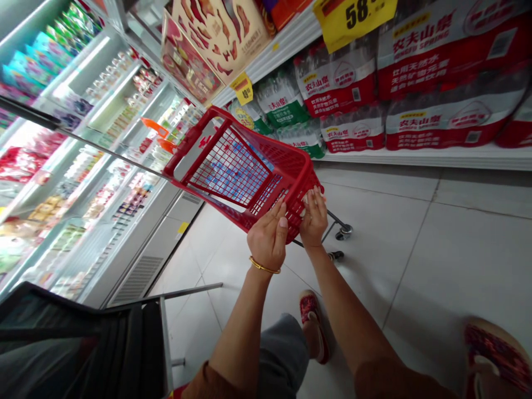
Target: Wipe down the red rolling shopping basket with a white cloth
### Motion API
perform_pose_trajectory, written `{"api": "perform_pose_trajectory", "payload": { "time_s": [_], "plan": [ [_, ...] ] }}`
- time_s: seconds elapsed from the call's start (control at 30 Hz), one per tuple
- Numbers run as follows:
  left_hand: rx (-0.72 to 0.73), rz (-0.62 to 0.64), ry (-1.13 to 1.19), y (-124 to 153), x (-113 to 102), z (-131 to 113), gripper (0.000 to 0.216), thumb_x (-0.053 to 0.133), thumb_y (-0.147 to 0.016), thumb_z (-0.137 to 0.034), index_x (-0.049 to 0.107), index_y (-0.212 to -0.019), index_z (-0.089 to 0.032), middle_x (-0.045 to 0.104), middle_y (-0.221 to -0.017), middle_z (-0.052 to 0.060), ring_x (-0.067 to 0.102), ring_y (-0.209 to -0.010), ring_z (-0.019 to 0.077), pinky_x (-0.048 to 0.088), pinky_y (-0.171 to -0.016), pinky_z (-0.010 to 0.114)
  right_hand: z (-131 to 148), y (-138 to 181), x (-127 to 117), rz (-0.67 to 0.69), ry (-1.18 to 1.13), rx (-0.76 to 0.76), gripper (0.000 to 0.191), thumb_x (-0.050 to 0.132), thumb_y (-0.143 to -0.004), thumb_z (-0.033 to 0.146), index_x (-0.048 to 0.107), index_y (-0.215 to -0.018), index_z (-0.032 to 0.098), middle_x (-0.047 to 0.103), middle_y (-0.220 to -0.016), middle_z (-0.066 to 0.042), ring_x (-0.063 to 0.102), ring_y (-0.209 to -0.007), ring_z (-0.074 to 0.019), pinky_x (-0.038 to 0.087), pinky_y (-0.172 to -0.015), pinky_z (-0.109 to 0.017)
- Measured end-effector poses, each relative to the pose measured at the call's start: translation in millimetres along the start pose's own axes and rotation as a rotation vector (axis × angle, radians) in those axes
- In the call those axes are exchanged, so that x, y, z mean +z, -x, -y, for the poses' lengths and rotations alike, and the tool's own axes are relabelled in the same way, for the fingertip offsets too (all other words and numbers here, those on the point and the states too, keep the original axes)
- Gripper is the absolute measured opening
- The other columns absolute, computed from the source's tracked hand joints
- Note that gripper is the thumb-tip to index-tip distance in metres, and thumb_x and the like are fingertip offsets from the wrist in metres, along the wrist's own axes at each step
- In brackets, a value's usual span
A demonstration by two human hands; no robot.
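A red plastic shopping cart point(297, 160) stands in front of me, looking tilted in this view, with a mesh panel and a long handle opening at its far end. Both my hands are at its near end. My left hand point(268, 238), with a gold bracelet at the wrist, grips the near edge, thumb on top. Close beside it, my right hand point(315, 217) holds the near right corner, fingers bent against the basket wall. Something blue and white shows through the mesh; I cannot make out what it is.
Shelves on the right hold packs of bottled water point(449, 124) under yellow price tags. A lit refrigerated case point(95, 172) runs along the left. At lower left sits a black chair-like object point(78, 343) with metal legs. Grey floor tiles point(374, 221) lie below, with shoes near the bottom.
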State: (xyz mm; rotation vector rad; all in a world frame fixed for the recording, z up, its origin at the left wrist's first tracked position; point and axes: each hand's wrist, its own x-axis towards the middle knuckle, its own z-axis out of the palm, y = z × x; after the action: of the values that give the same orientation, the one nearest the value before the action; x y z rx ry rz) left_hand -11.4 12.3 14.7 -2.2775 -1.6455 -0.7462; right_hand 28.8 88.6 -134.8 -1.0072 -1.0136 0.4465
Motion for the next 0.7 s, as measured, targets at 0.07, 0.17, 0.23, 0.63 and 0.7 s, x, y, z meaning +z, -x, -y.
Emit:
{"api": "perform_pose_trajectory", "payload": {
  "time_s": [0.07, 0.17, 0.23, 0.63, 0.7],
  "plan": [
    [0.01, -0.001, -0.011, -0.2, -0.3, -0.3, 0.037, 0.038, -0.1, -0.022, 0.064, -0.123, -0.01, 0.064, -0.129, 0.017, 0.062, -0.122, 0.0193, 0.052, -0.103, 0.036, -0.2, 0.1, -1.2, -0.013, 0.001, -0.029, 0.042, 0.035, -0.102, 0.025, 0.049, -0.141, 0.028, 0.057, -0.142, -0.008, 0.052, -0.133, -0.02, 0.04, -0.115, -0.047],
    [0.027, -0.007, -0.043, 0.5, 0.3, 0.5, 0.037, 0.039, -0.099, -0.021, 0.064, -0.123, -0.009, 0.065, -0.128, 0.018, 0.062, -0.121, 0.0192, 0.052, -0.103, 0.036, -2.1, 2.4, -2.4, -0.045, -0.021, -0.078, 0.043, 0.038, -0.101, 0.021, 0.048, -0.142, 0.029, 0.056, -0.143, -0.008, 0.052, -0.134, -0.0188, 0.04, -0.115, -0.045],
    [0.036, -0.01, -0.059, 1.5, 0.9, 1.7, 0.036, 0.04, -0.099, -0.02, 0.064, -0.124, -0.009, 0.065, -0.128, 0.018, 0.063, -0.121, 0.0191, 0.052, -0.103, 0.036, -4.4, 5.7, -3.3, -0.038, -0.03, -0.061, 0.043, 0.037, -0.101, 0.02, 0.048, -0.142, 0.029, 0.055, -0.144, -0.008, 0.052, -0.134, -0.0189, 0.043, -0.113, -0.044],
    [0.069, -0.036, -0.227, 15.1, -10.4, 0.1, 0.034, 0.049, -0.093, -0.022, 0.067, -0.12, -0.013, 0.07, -0.12, 0.015, 0.07, -0.108, 0.0234, 0.059, -0.091, 0.037, 2.0, 26.3, -14.1, 0.037, -0.024, 0.033, 0.039, 0.04, -0.101, 0.025, 0.055, -0.137, 0.025, 0.059, -0.139, -0.011, 0.053, -0.132, -0.0199, 0.045, -0.111, -0.044],
    [0.089, -0.049, -0.275, 16.8, -9.9, 0.7, 0.034, 0.052, -0.092, -0.023, 0.067, -0.12, -0.012, 0.071, -0.119, 0.016, 0.071, -0.106, 0.025, 0.06, -0.09, 0.038, 4.4, 28.3, -14.5, 0.023, -0.041, 0.013, 0.04, 0.041, -0.1, 0.023, 0.053, -0.138, 0.025, 0.058, -0.14, -0.011, 0.053, -0.133, -0.0202, 0.044, -0.112, -0.044]
  ]
}}
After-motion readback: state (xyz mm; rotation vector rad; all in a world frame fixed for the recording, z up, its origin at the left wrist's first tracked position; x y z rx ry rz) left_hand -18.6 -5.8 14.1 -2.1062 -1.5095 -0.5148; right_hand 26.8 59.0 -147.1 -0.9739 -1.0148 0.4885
